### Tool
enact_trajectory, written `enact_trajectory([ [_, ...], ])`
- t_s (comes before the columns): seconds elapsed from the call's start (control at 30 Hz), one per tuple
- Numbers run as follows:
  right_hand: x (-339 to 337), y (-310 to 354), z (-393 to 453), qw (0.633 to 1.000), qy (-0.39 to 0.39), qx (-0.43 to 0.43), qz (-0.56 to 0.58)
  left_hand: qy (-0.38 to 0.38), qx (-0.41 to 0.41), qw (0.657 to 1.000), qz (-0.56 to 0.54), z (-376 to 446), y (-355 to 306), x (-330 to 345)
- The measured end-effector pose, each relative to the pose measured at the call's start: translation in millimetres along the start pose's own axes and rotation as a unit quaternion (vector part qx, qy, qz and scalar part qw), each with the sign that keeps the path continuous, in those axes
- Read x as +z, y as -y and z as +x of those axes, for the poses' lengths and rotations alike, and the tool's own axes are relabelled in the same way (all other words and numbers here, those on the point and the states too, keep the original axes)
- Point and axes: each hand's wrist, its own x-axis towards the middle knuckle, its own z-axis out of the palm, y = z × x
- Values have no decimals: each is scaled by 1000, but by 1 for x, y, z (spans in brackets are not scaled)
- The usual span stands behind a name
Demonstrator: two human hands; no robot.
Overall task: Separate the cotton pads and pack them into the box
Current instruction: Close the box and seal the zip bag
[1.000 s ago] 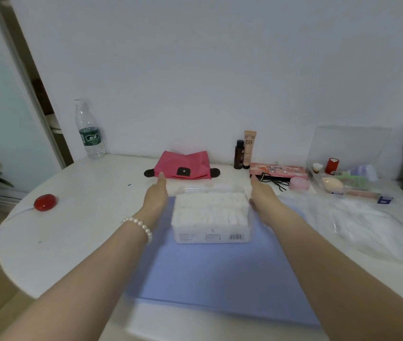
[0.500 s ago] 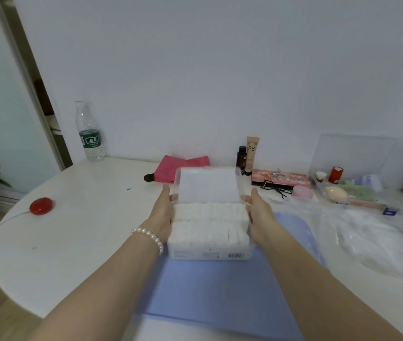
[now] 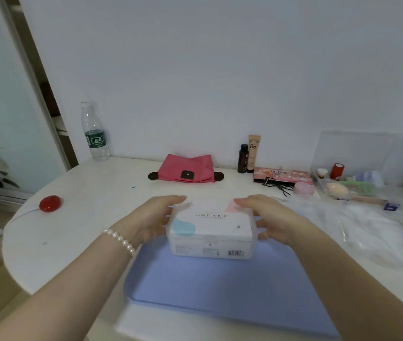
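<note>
A clear plastic cotton pad box [image 3: 211, 238] stands on the far edge of a blue tray [image 3: 232, 289]. Its lid is down, white with "COSMETIC PUFF" print and a teal and a pink blot. The pads inside are hidden under the lid. My left hand [image 3: 154, 219] grips the box's left end, fingertips on the lid's back corner. My right hand [image 3: 266, 216] holds the right end, fingers lying over the lid's far right corner.
White round table [image 3: 79, 217] against a wall. Red round object [image 3: 49, 203] with cord at left, water bottle [image 3: 95, 132], pink pouch [image 3: 187, 168], two cosmetic tubes [image 3: 249, 155], palette [image 3: 281, 175], clear organiser [image 3: 350, 178], crumpled plastic bag [image 3: 372, 232] at right.
The lid stood open with rows of white pads showing; it has now come down over the box. Both hands moved from the box's sides up onto the lid's back corners.
</note>
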Motion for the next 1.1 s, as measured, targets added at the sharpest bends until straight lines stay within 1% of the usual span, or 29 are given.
enact_trajectory([
  [0.07, 5, -11, -7, 999, -20, -13, -37, -15, 19, 999, 32, -8, 9, 4],
  [0.2, 15, -28, -22, 998, -30, -45, -28, -44, 55, 995, 76, -12, 31, 6],
  [0.3, 24, -28, -16, 994, -63, -78, -48, -79, 85, 991, 69, -10, 34, 11],
  [0.47, 35, -18, -3, 991, -87, -94, -42, -115, 124, 985, 46, -4, 25, 18],
  [0.63, 43, -18, 3, 985, -115, -96, -87, -160, 139, 970, 122, 1, 31, 22],
  [0.83, 42, -14, 0, 980, -130, -109, -104, -163, 133, 968, 139, 3, 28, 19],
  [1.0, 43, -12, -9, 976, -131, -116, -131, -157, 154, 957, 192, 2, 29, 19],
  [1.1, 44, -13, -14, 968, -145, -133, -157, -154, 161, 947, 232, 2, 31, 18],
])
